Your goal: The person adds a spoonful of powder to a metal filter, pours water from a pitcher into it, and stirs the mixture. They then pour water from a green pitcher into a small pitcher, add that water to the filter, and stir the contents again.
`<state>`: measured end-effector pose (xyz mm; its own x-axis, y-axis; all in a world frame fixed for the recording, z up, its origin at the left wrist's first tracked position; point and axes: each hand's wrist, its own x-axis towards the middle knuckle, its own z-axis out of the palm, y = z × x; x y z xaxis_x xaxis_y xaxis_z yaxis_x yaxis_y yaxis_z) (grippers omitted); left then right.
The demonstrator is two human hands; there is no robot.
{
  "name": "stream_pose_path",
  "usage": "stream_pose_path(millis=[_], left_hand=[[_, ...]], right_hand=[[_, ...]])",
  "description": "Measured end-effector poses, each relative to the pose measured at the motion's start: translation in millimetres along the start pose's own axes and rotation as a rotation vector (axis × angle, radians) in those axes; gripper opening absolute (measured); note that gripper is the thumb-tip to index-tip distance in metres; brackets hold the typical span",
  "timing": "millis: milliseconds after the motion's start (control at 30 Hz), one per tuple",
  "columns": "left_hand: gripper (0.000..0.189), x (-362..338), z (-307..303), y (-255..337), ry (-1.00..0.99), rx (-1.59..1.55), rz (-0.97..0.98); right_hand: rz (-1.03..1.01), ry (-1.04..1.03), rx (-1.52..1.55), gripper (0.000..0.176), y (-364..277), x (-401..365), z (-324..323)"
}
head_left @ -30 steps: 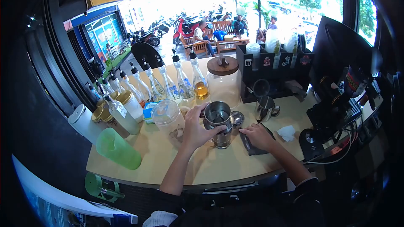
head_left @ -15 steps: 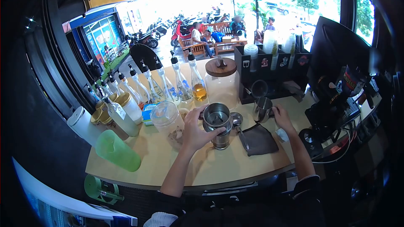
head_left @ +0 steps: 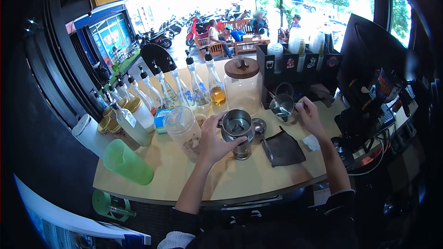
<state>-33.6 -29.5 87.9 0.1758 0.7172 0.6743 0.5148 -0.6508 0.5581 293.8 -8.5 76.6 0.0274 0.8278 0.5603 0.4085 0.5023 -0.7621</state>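
Observation:
My left hand [head_left: 213, 142] wraps around a steel cup [head_left: 237, 133] that stands on the beige counter [head_left: 240, 180]. My right hand [head_left: 310, 116] grips the handle of a small steel pitcher [head_left: 282, 107] and tilts it toward me, its mouth facing the camera. A dark cloth [head_left: 284, 148] lies flat between the two hands, with a spoon [head_left: 262, 131] at its left edge beside the steel cup.
A clear plastic jar [head_left: 183, 130] and a green pitcher [head_left: 127, 162] stand to the left. Syrup pump bottles [head_left: 198, 85] line the back, next to a glass jar with wooden lid [head_left: 243, 87]. A black cup organiser [head_left: 300, 67] and machine [head_left: 369, 106] stand right. A crumpled tissue [head_left: 313, 142] lies nearby.
My right hand left the dark cloth, moved right and back to the small steel pitcher, took its handle and lifted and tilted it. My left hand stayed on the steel cup.

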Motion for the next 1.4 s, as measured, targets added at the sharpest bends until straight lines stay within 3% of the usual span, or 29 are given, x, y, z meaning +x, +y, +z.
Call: stream_pose_path(millis=[133, 367, 433, 467, 667, 800, 1400], left_hand=[[0.079, 0, 0, 1, -0.005, -0.003, -0.008], [0.079, 0, 0, 5, -0.012, -0.032, -0.043], [0.079, 0, 0, 6, -0.018, -0.030, -0.057], [0.080, -1, 0, 6, -0.012, -0.020, -0.054], [0.079, -1, 2, 6, 0.000, -0.002, -0.015], [0.078, -1, 1, 5, -0.012, 0.017, -0.003], [0.076, 2, 4, 7, -0.040, -0.039, -0.052]], right_hand=[[-0.179, -0.076, 0.059, 0.009, -41, 11, 1], [-0.120, -0.196, -0.074, 0.013, -117, 21, 7], [-0.278, -0.213, -0.204, 0.015, -125, 27, 10], [-0.259, -0.256, -0.237, 0.017, -131, 29, 11], [-0.454, -0.263, -0.245, 0.020, -144, 42, 29], [-0.364, -0.322, -0.214, 0.022, -156, 45, 37], [-0.477, -0.353, -0.374, 0.023, -157, 51, 58]])
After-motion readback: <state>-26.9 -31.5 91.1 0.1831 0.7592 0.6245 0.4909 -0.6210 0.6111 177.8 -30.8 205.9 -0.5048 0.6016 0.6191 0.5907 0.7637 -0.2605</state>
